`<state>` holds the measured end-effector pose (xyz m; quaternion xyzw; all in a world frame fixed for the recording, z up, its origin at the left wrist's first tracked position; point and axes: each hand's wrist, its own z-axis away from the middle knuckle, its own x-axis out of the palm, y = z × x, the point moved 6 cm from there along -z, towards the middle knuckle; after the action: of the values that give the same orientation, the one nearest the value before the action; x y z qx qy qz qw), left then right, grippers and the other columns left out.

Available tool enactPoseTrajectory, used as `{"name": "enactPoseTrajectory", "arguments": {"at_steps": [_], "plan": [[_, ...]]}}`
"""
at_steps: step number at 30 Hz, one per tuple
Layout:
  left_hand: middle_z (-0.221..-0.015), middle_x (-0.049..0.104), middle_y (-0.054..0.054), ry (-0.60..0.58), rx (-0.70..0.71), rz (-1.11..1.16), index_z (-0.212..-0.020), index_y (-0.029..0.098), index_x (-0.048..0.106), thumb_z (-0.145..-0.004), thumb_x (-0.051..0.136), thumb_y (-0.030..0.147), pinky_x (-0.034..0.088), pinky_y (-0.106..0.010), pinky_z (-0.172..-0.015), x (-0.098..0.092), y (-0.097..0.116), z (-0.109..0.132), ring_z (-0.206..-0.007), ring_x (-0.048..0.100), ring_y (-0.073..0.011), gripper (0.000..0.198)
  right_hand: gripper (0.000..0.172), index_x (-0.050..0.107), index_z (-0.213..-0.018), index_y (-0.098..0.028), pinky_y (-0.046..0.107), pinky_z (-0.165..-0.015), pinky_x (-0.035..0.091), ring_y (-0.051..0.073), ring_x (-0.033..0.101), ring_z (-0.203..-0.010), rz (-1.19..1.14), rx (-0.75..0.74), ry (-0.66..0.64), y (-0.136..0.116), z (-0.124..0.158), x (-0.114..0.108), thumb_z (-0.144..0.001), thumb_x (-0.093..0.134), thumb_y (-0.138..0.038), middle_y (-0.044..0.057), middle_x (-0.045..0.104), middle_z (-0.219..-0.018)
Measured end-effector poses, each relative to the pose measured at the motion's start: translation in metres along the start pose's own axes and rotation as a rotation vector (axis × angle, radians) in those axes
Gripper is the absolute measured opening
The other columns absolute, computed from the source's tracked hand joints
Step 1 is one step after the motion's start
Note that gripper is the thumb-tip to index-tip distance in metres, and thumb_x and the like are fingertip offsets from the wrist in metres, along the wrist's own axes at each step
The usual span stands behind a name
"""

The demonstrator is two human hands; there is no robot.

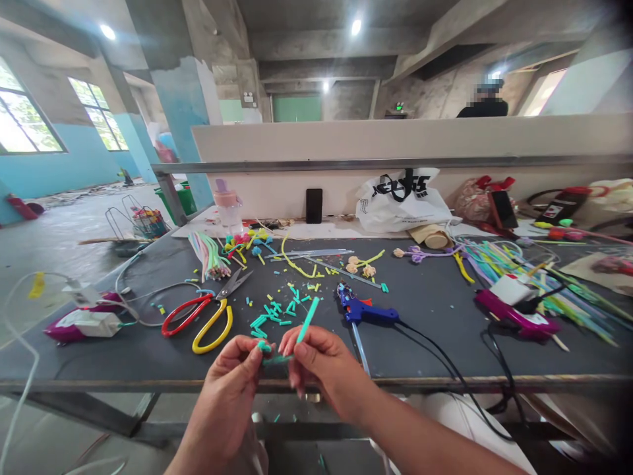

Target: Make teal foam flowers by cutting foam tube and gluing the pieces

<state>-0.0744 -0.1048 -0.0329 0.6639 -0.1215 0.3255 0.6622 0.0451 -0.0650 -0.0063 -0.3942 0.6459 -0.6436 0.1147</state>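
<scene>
Head view: left hand [232,376] and right hand [316,363] pinch a fuzzy teal pipe cleaner [297,340].

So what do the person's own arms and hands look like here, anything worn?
Both hands, left hand and right hand, are bare: no gloves, rings or watch visible. The forearms are bare too, with no sleeves in view up to the frame edge. Fingernails look short and unpainted.

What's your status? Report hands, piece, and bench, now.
Left hand and right hand both pinching a green pipe cleaner over the table edge. Scissors left, blue glue gun right, both clear of hands.
</scene>
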Motion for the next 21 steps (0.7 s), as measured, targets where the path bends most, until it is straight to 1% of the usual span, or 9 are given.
{"name": "enactPoseTrajectory", "arguments": {"at_steps": [2, 3, 6, 8, 10, 12, 15, 17, 21], "plan": [[-0.071, 0.066, 0.0, 0.032, 0.033, -0.049, -0.07, 0.017, 0.066, -0.061, 0.079, 0.024, 0.045, -0.018, -0.068, -0.003, 0.005, 0.0, -0.071, 0.057, -0.0108, 0.017, 0.032, 0.063, -0.078, -0.016, 0.021, -0.046, 0.044, 0.007, 0.051, -0.053, -0.152, 0.048, -0.061, -0.001, 0.003, 0.005, -0.079, 0.062, -0.048, 0.001, 0.055, -0.082], [-0.071, 0.067, 0.0, 0.037, 0.043, -0.073, -0.069, 0.017, 0.067, -0.06, 0.08, 0.025, 0.045, -0.018, -0.069, -0.005, 0.007, -0.001, -0.072, 0.057, -0.0112, 0.019, 0.034, 0.063, -0.075, -0.015, 0.022, -0.047, 0.046, 0.007, 0.051, -0.053, -0.175, 0.057, -0.076, -0.001, 0.005, 0.006, -0.079, 0.062, -0.049, 0.002, 0.054, -0.083], [-0.072, 0.066, 0.0, 0.016, 0.064, -0.151, -0.07, 0.018, 0.068, -0.059, 0.081, 0.028, 0.045, -0.02, -0.07, -0.006, 0.011, -0.002, -0.072, 0.056, -0.0119, 0.019, 0.033, 0.064, -0.061, -0.012, 0.021, -0.047, 0.049, 0.008, 0.051, -0.059, -0.112, 0.072, -0.051, -0.001, 0.008, 0.006, -0.077, 0.065, -0.041, 0.003, 0.051, -0.081], [-0.071, 0.066, 0.0, -0.02, 0.089, -0.205, -0.069, 0.018, 0.068, -0.061, 0.08, 0.028, 0.045, -0.021, -0.073, -0.007, 0.013, -0.003, -0.075, 0.057, -0.0128, 0.017, 0.028, 0.063, -0.054, -0.012, 0.022, -0.045, 0.052, 0.011, 0.051, -0.065, -0.094, 0.095, -0.03, 0.001, 0.008, 0.006, -0.072, 0.069, -0.033, 0.003, 0.049, -0.082], [-0.073, 0.066, 0.0, -0.079, 0.126, -0.248, -0.068, 0.019, 0.068, -0.063, 0.079, 0.027, 0.044, -0.023, -0.08, -0.007, 0.015, -0.004, -0.083, 0.058, -0.015, 0.014, 0.022, 0.063, -0.052, -0.012, 0.026, -0.045, 0.054, 0.012, 0.051, -0.065, -0.157, 0.15, -0.044, 0.004, 0.009, 0.007, -0.066, 0.069, -0.027, 0.004, 0.049, -0.084], [-0.075, 0.067, 0.0, -0.162, 0.17, -0.278, -0.067, 0.02, 0.067, -0.066, 0.077, 0.027, 0.043, -0.027, -0.086, -0.006, 0.018, -0.005, -0.087, 0.059, -0.016, 0.012, 0.017, 0.063, -0.05, -0.012, 0.03, -0.048, 0.056, 0.01, 0.05, -0.061, -0.234, 0.194, -0.056, 0.005, 0.01, 0.009, -0.063, 0.066, -0.023, 0.003, 0.05, -0.083], [-0.076, 0.067, 0.002, -0.292, 0.211, -0.322, -0.071, 0.022, 0.067, -0.072, 0.072, 0.027, 0.038, -0.033, -0.095, -0.004, 0.021, -0.006, -0.082, 0.06, -0.0142, 0.007, 0.016, 0.063, -0.046, -0.011, 0.031, -0.053, 0.057, 0.01, 0.049, -0.061, -0.28, 0.213, -0.053, 0.005, 0.011, 0.009, -0.06, 0.06, -0.018, 0.003, 0.05, -0.08], [-0.077, 0.068, 0.002, -0.354, 0.226, -0.367, -0.073, 0.023, 0.067, -0.075, 0.069, 0.026, 0.034, -0.036, -0.101, -0.004, 0.022, -0.007, -0.083, 0.06, -0.014, 0.004, 0.017, 0.062, -0.044, -0.011, 0.031, -0.054, 0.056, 0.01, 0.051, -0.06, -0.28, 0.229, -0.058, 0.005, 0.012, 0.01, -0.058, 0.056, -0.017, 0.003, 0.051, -0.078], [-0.08, 0.069, 0.002, -0.47, 0.277, -0.461, -0.076, 0.023, 0.068, -0.079, 0.065, 0.021, 0.028, -0.041, -0.107, -0.002, 0.023, -0.009, -0.084, 0.061, -0.0143, 0.004, 0.014, 0.06, -0.042, -0.011, 0.032, -0.052, 0.055, 0.007, 0.05, -0.045, -0.254, 0.299, -0.052, 0.008, 0.012, 0.008, -0.053, 0.051, -0.014, 0.001, 0.054, -0.074]]}}
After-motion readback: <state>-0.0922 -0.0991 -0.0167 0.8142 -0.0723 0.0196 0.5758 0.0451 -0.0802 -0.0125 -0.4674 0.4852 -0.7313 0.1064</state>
